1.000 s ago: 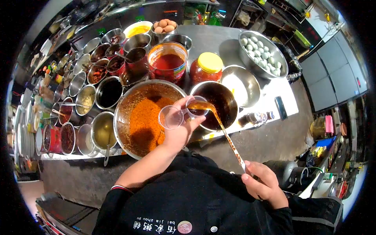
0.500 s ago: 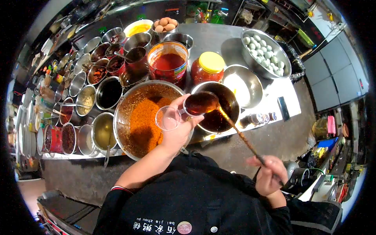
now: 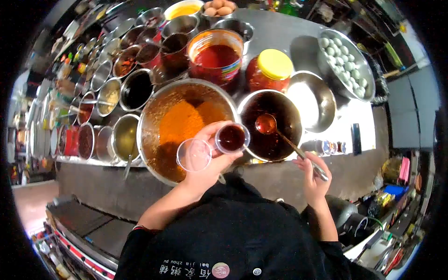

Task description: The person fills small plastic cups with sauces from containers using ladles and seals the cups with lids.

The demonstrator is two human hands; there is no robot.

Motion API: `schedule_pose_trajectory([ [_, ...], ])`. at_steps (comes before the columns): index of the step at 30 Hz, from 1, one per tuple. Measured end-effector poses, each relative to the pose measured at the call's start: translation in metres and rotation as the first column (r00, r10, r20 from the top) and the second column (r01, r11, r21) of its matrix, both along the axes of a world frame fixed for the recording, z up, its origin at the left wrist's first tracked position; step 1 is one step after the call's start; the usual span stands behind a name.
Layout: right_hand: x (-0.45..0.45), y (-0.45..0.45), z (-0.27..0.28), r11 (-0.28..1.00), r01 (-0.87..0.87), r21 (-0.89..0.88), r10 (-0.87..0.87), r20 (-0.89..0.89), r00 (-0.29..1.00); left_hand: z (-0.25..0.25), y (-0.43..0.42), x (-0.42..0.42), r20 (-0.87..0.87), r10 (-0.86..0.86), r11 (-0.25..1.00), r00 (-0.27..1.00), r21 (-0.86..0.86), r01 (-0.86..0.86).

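Observation:
My left hand (image 3: 207, 163) is closed around a small clear plastic cup (image 3: 232, 138) with dark red-brown liquid in it. A clear round lid (image 3: 194, 155), apparently joined to the cup, hangs open on the wrist side. My right hand (image 3: 315, 175) grips the handle of a ladle (image 3: 266, 124), whose bowl sits in the pot of dark sauce (image 3: 284, 147) and holds reddish liquid. The cup is at the pot's near left rim. Under and beyond my left hand stands a large metal bowl (image 3: 144, 140) of orange-red powder.
Behind the pot are a yellow-lidded jar (image 3: 270, 70) and a big tin of red sauce (image 3: 215, 56). A steel bowl with white contents (image 3: 322, 100) and a bowl of pale eggs (image 3: 347, 67) stand to the right. Several sauce pots (image 3: 136, 89) crowd the left. A phone (image 3: 356, 139) lies at right.
The ladle has gone from tipping over the cup down into the sauce pot. The cup now shows dark liquid inside. My right hand has moved up, and the camera view has shifted.

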State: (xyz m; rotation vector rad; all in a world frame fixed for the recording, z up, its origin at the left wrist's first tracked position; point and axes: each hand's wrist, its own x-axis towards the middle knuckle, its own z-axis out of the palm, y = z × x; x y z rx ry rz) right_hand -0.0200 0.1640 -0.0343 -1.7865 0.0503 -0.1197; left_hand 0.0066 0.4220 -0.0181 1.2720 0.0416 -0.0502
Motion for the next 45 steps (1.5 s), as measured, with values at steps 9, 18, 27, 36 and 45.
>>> schedule_pose_trajectory([
  [9,0.016,-0.013,0.01,0.903,0.277,-0.329,-0.23,0.175,0.957,0.014,0.095,-0.041,0.059,0.082,0.995,0.995,0.059,-0.085],
  [18,-0.023,0.259,0.053,0.74,-0.391,-0.547,0.52,0.098,0.848,0.017,0.267,-0.09,0.11,0.211,0.96,0.971,0.164,-0.228],
  [27,-0.041,0.421,-0.023,0.545,-0.675,-0.497,0.703,-0.167,0.691,0.012,0.381,-0.122,0.113,0.266,0.94,0.957,0.189,-0.284],
  [36,-0.009,0.444,-0.027,0.87,-0.249,-0.426,0.324,0.111,0.94,-0.009,0.408,-0.124,0.105,0.193,0.968,0.976,0.141,-0.207],
  [45,-0.026,0.434,0.007,0.892,-0.239,-0.385,0.295,0.093,0.951,-0.023,0.422,-0.114,0.233,0.143,0.949,0.962,0.245,-0.201],
])
